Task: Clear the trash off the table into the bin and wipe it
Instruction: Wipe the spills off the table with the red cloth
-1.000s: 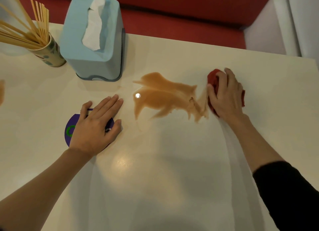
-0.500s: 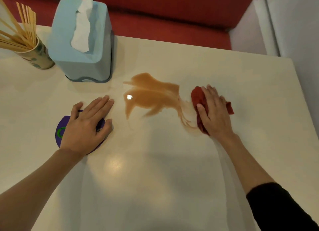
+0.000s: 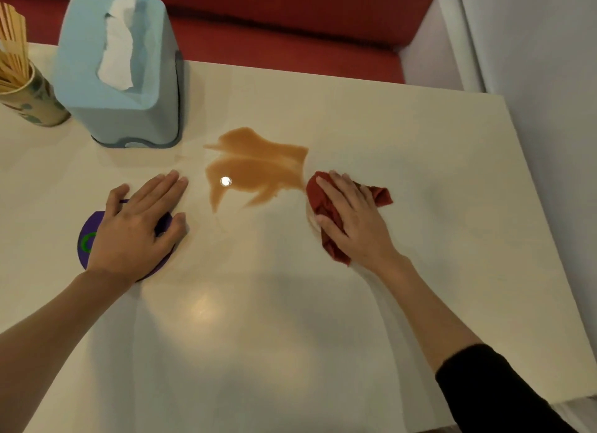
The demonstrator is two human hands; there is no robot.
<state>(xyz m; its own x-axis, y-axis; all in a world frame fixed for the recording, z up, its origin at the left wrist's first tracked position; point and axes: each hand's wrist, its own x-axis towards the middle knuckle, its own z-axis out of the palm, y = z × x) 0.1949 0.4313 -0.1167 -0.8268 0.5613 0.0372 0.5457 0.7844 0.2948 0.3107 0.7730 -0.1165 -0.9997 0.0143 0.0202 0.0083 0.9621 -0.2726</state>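
Note:
A brown liquid spill (image 3: 255, 169) spreads over the middle of the cream table (image 3: 290, 335). My right hand (image 3: 353, 219) presses flat on a crumpled red cloth (image 3: 323, 206) at the spill's right edge, fingers straight. The cloth sticks out past the hand on the left, the right and below. My left hand (image 3: 135, 229) rests flat, fingers straight, on a purple round coaster with a green ring (image 3: 87, 242), left of the spill. No bin is in view.
A light blue tissue box (image 3: 126, 74) with a white tissue sticking out stands behind the spill to the left. A paper cup of wooden chopsticks (image 3: 26, 93) is at the far left. A red bench seat (image 3: 290, 38) runs behind the table; a wall is at right.
My right hand has dragged the red cloth down and left along the spill's right edge, leaving that part wiped. The left hand has stayed on the coaster.

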